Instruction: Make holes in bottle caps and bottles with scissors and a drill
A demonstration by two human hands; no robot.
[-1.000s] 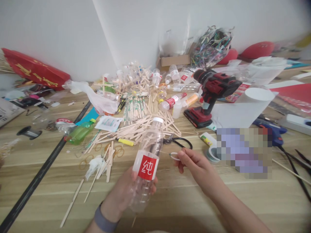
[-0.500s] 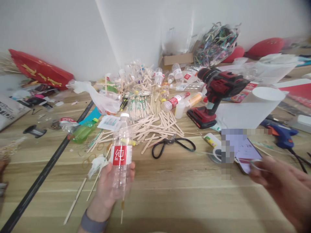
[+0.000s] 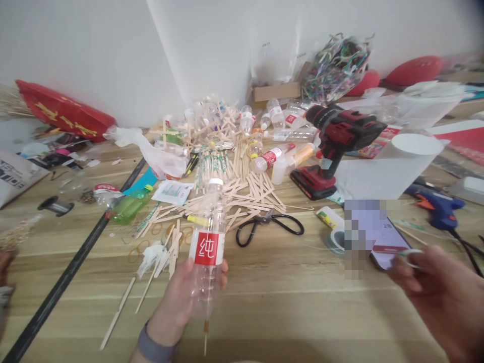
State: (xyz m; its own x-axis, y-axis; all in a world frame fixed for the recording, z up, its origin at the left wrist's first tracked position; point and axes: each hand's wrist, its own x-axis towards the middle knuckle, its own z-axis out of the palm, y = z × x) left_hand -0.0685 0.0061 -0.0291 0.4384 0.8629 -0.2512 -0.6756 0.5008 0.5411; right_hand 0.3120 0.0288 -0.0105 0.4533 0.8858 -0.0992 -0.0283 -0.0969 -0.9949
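Note:
A clear plastic bottle (image 3: 207, 248) with a white cap and a red-and-white label is wrapped by the fingers of my left hand (image 3: 176, 292). It stands nearly upright above the table, and a thin stick (image 3: 205, 343) with a brown band pokes out below it. My right hand (image 3: 434, 292), partly blurred at the right, pinches a small pale ring-shaped thing (image 3: 412, 257) over the lower end of a phone (image 3: 389, 239). Between the hands lie black-handled scissors (image 3: 268, 222). Beside the phone sits a small roll of tape (image 3: 336, 241).
Loose wooden craft sticks (image 3: 260, 189) are piled mid-table, with more bottles (image 3: 266, 159) behind. A red cordless drill (image 3: 336, 146) stands at the right, near a blue glue gun (image 3: 434, 206). A long black bar (image 3: 71, 277) crosses the left side. A green bottle (image 3: 130, 205) lies against it.
My left hand has moved the bottle to the right and slightly down, uncovering craft sticks and rubber bands. My right hand has shifted slightly, still pinching the ring-shaped thing.

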